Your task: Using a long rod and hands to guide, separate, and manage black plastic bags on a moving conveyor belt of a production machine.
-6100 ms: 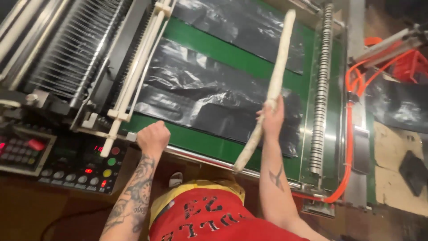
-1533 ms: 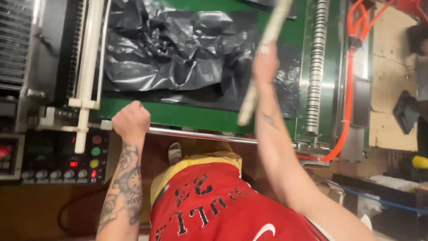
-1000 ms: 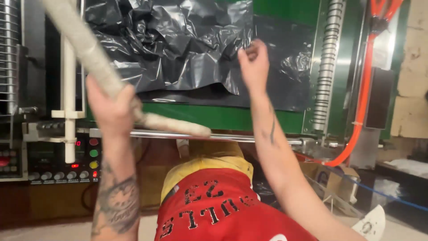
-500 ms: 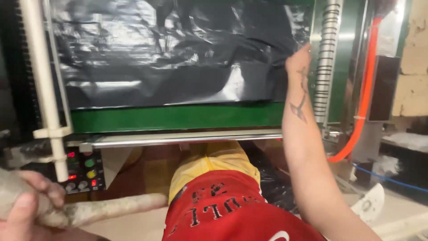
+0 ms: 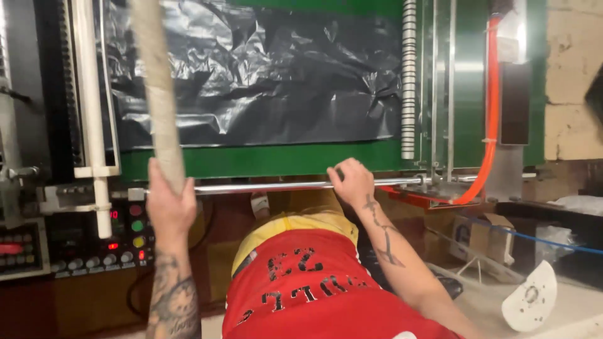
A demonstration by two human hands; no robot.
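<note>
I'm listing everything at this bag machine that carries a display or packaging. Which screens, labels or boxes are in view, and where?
Red digit display: small, glowing, on the dark control panel at lower left, beside the left hand holding the pale tube.
Second red readout: a blurred strip at the far left edge.
Cardboard box: brown, open flaps, blue-and-white label on its side, lower right, past the right hand.

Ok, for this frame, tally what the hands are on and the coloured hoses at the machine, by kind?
Pale wrapped stick, held upright in the left hand: 1
Metal rail, under the right hand: 1
Black plastic sheet on the green bed: 1
Orange hose: 1
Blue hose: 1
Total: 5
</note>
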